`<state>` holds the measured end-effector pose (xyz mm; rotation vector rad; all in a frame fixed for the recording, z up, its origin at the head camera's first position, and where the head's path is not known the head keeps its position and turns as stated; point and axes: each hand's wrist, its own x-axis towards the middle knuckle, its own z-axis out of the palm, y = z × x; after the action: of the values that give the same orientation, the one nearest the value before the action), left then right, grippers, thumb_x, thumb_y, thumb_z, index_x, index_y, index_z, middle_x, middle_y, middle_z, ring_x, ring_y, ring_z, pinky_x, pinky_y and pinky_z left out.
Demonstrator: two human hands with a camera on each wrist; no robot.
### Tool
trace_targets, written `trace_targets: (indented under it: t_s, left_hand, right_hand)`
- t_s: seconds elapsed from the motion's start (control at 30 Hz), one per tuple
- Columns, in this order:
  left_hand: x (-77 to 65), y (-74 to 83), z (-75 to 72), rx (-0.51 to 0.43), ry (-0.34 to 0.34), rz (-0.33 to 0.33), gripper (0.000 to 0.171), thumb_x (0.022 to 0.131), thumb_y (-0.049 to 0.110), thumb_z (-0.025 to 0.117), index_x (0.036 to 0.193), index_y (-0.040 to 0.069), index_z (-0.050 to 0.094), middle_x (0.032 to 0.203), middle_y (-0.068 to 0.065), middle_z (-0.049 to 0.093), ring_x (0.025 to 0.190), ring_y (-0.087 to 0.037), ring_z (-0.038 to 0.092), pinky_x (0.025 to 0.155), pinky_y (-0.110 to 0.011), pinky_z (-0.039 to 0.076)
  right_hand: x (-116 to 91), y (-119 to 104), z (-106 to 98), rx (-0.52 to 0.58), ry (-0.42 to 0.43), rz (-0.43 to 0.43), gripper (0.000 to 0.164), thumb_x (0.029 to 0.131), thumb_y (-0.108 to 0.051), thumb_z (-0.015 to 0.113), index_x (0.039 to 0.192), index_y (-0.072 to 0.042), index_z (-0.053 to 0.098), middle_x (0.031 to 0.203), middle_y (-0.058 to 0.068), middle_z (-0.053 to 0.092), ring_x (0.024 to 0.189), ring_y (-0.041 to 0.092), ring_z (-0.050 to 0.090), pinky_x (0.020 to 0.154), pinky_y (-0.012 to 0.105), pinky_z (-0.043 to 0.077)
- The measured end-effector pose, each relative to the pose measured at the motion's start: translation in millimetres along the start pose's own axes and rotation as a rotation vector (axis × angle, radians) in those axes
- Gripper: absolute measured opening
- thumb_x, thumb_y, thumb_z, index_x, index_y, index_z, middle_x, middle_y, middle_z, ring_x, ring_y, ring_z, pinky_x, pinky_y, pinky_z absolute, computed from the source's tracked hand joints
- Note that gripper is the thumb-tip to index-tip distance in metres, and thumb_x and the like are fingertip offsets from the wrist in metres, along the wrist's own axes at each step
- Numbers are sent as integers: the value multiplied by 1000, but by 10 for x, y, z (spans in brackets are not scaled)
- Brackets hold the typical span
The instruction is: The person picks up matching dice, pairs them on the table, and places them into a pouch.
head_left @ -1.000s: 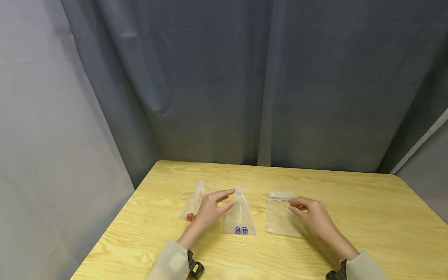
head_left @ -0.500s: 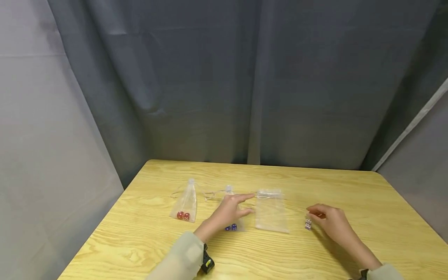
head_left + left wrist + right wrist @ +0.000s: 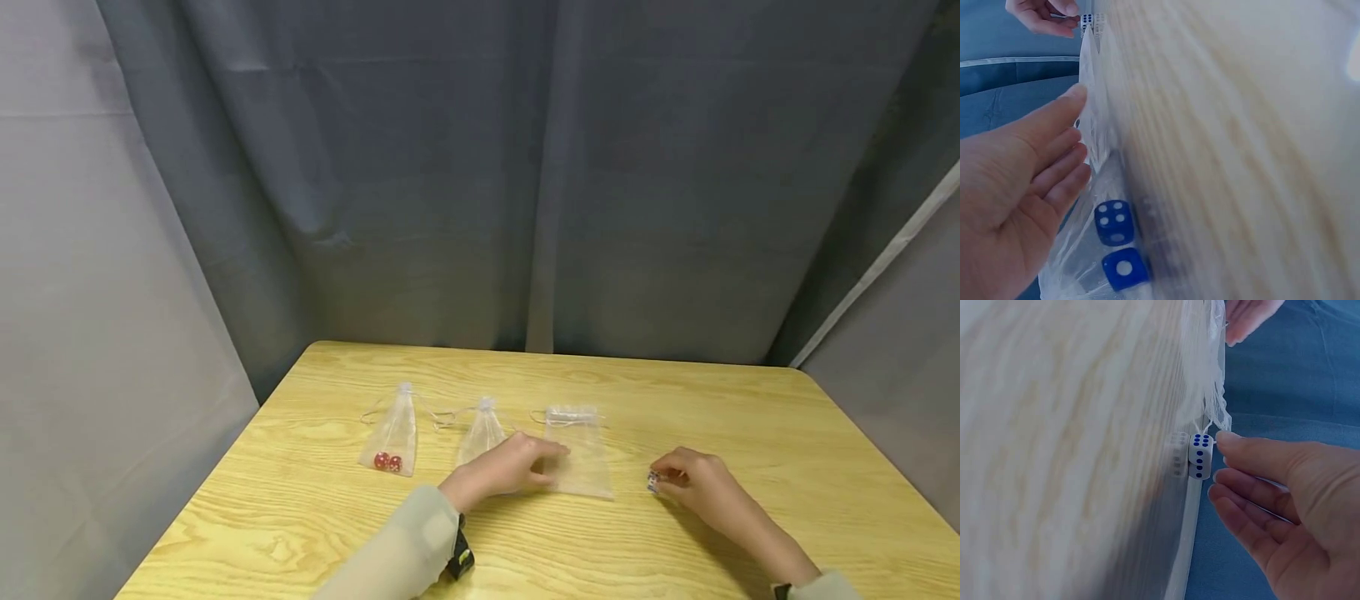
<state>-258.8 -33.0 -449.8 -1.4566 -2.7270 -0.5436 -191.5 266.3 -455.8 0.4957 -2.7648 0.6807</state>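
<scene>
My left hand point(image 3: 517, 465) reaches over the left side of a flat, sheer drawstring bag point(image 3: 588, 462), thumb and fingers spread apart with the fingertips right at the fabric. Below its wrist, a second gathered bag point(image 3: 480, 437) is partly covered; two blue dice point(image 3: 1115, 222) show inside it in the left wrist view. My right hand point(image 3: 701, 483) is beside two white dice with blue pips point(image 3: 1200, 449) on the table. Its thumb tip is close to the dice and its fingers are loosely bent, not wrapped round them.
Farther left lies another gathered sheer bag point(image 3: 401, 425) holding two red dice point(image 3: 387, 462), its cords loose on the wood. The wooden table point(image 3: 300, 517) ends at a grey curtain point(image 3: 420, 208) behind.
My left hand has moved right, from the blue-dice bag to the flat bag. My right hand has left the flat bag's right side and gone right to the white dice.
</scene>
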Motion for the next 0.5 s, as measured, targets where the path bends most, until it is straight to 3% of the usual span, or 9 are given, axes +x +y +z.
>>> trace_targets:
  t_s: [0.27, 0.5]
  left_hand:
    - [-21, -27, 29, -1, -68, -22, 49, 89, 26, 71, 134, 12, 60, 137, -3, 62, 127, -13, 59, 105, -19, 48]
    - [-17, -42, 37, 15, -88, -7, 41, 92, 26, 68, 130, 14, 64, 130, 0, 67, 113, -5, 65, 94, -11, 50]
  right_hand:
    - [-5, 29, 12, 17, -92, -36, 13, 79, -11, 78, 91, -15, 74, 79, -12, 62, 68, -9, 49, 57, 17, 48]
    - [0, 41, 15, 33, -92, -92, 11, 80, -7, 77, 87, -14, 72, 78, -11, 62, 67, -9, 48, 55, 16, 47]
